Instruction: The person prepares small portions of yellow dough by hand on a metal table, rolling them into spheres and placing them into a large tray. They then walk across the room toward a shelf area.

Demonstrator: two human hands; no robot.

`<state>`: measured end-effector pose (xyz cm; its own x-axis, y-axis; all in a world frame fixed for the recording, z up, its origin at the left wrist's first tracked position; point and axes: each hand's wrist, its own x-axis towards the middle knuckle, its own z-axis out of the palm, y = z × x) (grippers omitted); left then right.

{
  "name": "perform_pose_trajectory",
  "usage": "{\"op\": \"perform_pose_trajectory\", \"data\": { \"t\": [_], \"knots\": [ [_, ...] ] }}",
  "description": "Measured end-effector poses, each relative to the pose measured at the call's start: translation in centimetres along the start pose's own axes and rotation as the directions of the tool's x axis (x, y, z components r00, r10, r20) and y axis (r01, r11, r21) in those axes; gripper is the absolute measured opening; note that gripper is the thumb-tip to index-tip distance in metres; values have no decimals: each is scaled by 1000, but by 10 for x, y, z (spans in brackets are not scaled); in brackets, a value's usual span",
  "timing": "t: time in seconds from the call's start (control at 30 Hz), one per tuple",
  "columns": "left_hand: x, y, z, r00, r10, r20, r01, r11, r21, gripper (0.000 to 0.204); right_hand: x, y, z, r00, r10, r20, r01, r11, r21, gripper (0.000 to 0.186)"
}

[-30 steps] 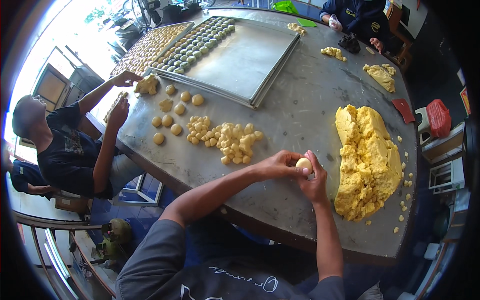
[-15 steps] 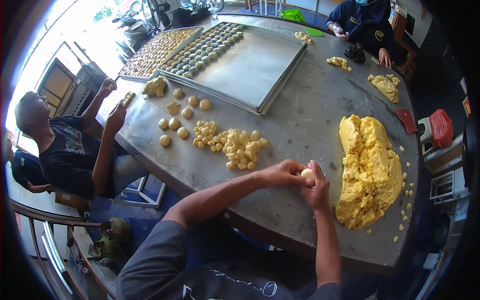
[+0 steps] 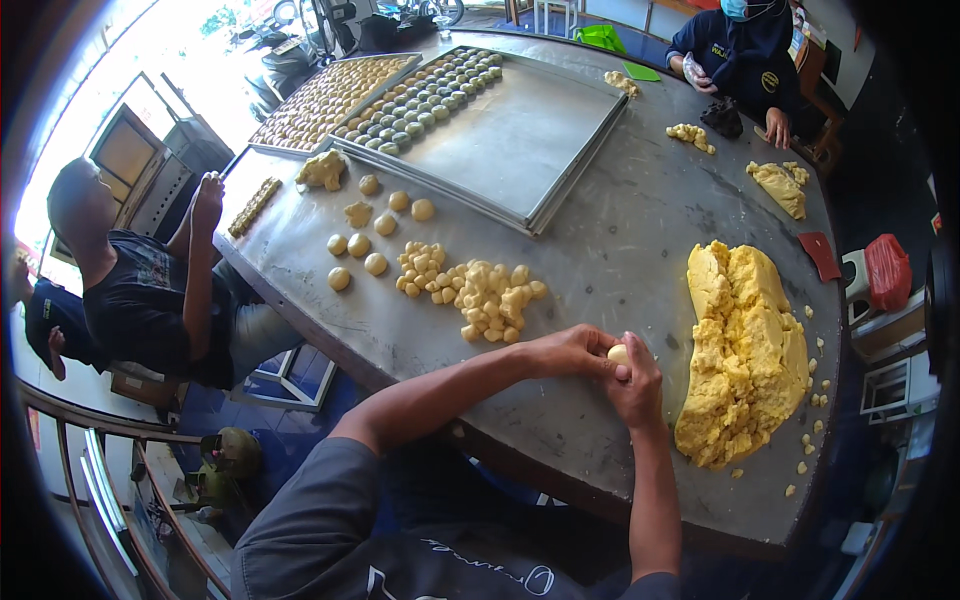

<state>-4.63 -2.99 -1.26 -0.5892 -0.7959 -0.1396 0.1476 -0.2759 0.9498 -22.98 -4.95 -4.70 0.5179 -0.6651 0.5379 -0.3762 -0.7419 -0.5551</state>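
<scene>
My left hand (image 3: 572,352) and my right hand (image 3: 638,388) meet over the near side of the metal table. Between them they grip a small pale dough ball (image 3: 618,354), pinched by fingers and thumbs of both. Left of my hands lies a heap of small dough pieces (image 3: 490,298), some stuck together. Farther left, several rounded dough balls (image 3: 384,224) sit spaced apart. On my right rests a large crumbly mound of yellow dough or filling (image 3: 745,355), with small crumbs along its outer side.
Trays (image 3: 500,140) hold rows of small round pieces at the far side; one is partly bare. A dough strip (image 3: 255,207) lies by a co-worker (image 3: 150,290) at left. Another person (image 3: 735,60) works far right near dough portions (image 3: 778,190) and a red scraper (image 3: 820,256).
My hands stay together and more of the dough ball shows above my fingers. The left co-worker's hands have lifted off the dough strip. The whole view has shifted slightly.
</scene>
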Motion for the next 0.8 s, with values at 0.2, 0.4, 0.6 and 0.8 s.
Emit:
{"op": "perform_pose_trajectory", "data": {
  "t": [0.2, 0.4, 0.6, 0.8],
  "knots": [
    [2, -5, 0, 999, -20, -36, 19, 1000, -7, 39, 7, -4, -6, 999, 41, 7, -41, 999, -7, 56],
    [3, -6, -5, 999, -22, -25, 22, 999, -24, 36, 5, -5, -3, 991, 114, 71, -123, 983, 137, 63],
    [3, -6, -4, 999, -10, -34, 9, 1000, -12, 37, 1, -1, -1, 987, 145, 65, -154, 974, 165, 66],
    [0, -6, -7, 1000, 8, 10, -7, 1000, -23, 37, 4, -6, 0, 993, 120, 0, -118, 973, 200, 67]
  ]
}}
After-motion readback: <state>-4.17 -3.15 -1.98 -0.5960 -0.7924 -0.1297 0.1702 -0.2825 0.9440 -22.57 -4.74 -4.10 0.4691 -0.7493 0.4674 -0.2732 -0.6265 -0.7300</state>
